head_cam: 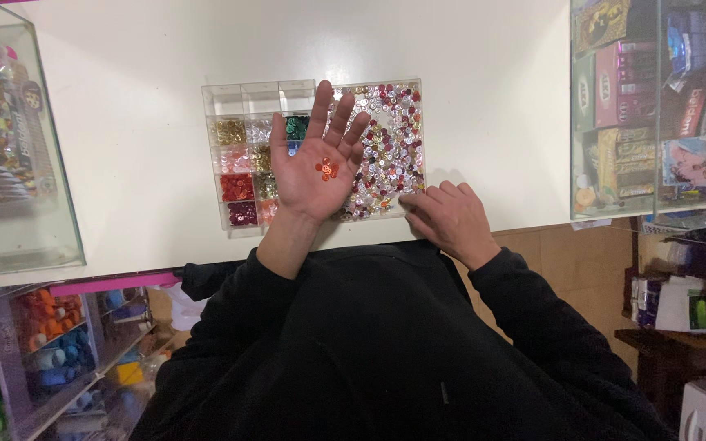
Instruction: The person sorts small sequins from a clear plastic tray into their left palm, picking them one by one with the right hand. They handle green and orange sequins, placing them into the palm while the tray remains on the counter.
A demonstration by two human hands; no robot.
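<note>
Palm-up left hand [318,167] cups small orange-red buttons [326,169] (flat, so none roll) above clear compartmented plastic tray [226,98]; right hand [444,217] grips nothing, fingertips curled at the tray's near-right corner, seemingly steadying it.

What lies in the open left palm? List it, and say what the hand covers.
A few small orange buttons lie in the left hand, held palm up over the clear sorting tray. The hand covers the tray's middle compartments, so their contents cannot be seen.

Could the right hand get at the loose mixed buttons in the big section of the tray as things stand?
Probably yes. The right hand rests on the table at the tray's near right corner, beside the mixed buttons. Nothing covers them there; the left hand, palm up with orange buttons, hovers further left.
</note>
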